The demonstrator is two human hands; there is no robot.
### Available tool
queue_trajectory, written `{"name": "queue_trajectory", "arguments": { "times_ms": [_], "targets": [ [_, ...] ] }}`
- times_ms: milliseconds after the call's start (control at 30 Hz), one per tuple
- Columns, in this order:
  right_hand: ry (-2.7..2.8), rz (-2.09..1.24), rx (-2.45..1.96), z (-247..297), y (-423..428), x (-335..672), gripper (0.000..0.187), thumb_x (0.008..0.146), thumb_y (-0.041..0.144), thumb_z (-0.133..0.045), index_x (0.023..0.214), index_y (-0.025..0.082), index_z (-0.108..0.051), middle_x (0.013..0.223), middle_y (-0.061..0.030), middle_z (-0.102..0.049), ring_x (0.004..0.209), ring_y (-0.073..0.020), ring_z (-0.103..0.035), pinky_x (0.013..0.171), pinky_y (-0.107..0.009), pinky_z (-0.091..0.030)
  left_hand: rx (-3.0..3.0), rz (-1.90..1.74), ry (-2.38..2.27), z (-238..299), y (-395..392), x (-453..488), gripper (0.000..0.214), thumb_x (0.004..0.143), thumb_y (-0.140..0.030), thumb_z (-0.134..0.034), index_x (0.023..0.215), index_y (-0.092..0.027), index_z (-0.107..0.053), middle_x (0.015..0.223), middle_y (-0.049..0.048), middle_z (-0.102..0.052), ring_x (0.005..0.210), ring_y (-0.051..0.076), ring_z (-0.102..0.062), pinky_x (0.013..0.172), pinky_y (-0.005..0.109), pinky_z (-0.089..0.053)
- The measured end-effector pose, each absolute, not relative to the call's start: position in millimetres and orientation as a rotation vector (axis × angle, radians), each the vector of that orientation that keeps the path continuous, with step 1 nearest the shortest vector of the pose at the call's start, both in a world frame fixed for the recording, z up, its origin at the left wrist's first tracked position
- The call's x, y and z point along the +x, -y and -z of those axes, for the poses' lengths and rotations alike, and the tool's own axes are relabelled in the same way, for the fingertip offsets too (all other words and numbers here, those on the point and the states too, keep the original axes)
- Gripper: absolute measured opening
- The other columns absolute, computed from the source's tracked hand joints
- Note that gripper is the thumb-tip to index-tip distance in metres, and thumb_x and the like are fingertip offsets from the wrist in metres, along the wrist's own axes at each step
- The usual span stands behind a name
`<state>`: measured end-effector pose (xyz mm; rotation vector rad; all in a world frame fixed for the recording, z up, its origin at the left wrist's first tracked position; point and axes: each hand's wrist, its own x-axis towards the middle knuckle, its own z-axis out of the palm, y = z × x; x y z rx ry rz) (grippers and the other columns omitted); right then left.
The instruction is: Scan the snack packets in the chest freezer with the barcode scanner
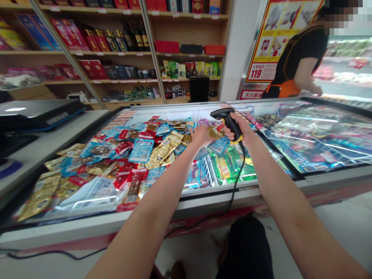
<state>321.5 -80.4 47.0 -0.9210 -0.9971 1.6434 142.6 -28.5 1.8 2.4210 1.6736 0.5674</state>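
My right hand is closed round the grip of a black and yellow barcode scanner, whose head points left. Its black cord hangs down over the freezer's front edge. My left hand reaches into a pile of snack packets on the glass freezer top, left of the scanner. Its fingers are mostly hidden, so I cannot tell whether they grip anything. A gold snack packet lies just right of that hand. Nearby are another gold packet, a blue packet and a red packet.
The chest freezer spans the view, with green packages under its glass. On the left, a counter bears a flat black device. Stocked shelves stand behind. A person in a black shirt leans at the right.
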Motion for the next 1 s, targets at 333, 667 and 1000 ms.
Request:
{"name": "queue_trajectory", "arguments": {
  "times_ms": [333, 667, 1000],
  "targets": [
    [1.042, -1.630, -0.914, -49.2, 84.8, 319.2, 0.044, 0.093, 0.062, -0.049, 0.087, 0.019, -0.054, 0.052, 0.0006, -0.055, 0.034, -0.0104, -0.044, 0.032, -0.021, -0.039, 2.140, -1.009, -1.528, -17.2, 6.3, 109.0, 0.028, 0.075, -0.024, -0.068, 0.102, -0.024, -0.064, 0.103, 0.0021, -0.071, 0.101, 0.022, -0.064, 0.089, 0.031, -0.049],
    [1.088, -1.601, -1.040, -50.2, 92.0, 308.2, 0.042, 0.094, 0.058, -0.051, 0.081, 0.018, -0.053, 0.053, -0.0007, -0.054, 0.034, -0.0112, -0.046, 0.030, -0.021, -0.038, 2.005, -1.168, -1.589, -24.7, -2.5, 81.5, 0.029, 0.075, -0.019, -0.064, 0.104, -0.021, -0.068, 0.106, 0.0017, -0.072, 0.101, 0.020, -0.064, 0.094, 0.030, -0.047],
    [1.132, -1.616, -1.101, -48.2, 90.4, 310.1, 0.047, 0.094, 0.060, -0.049, 0.073, 0.018, -0.054, 0.051, -0.0019, -0.053, 0.034, -0.0111, -0.044, 0.030, -0.022, -0.039, 2.045, -1.131, -1.625, -25.3, -0.2, 82.0, 0.029, 0.077, -0.020, -0.063, 0.105, -0.023, -0.067, 0.107, 0.0014, -0.072, 0.102, 0.021, -0.064, 0.096, 0.031, -0.046]
  ]
}}
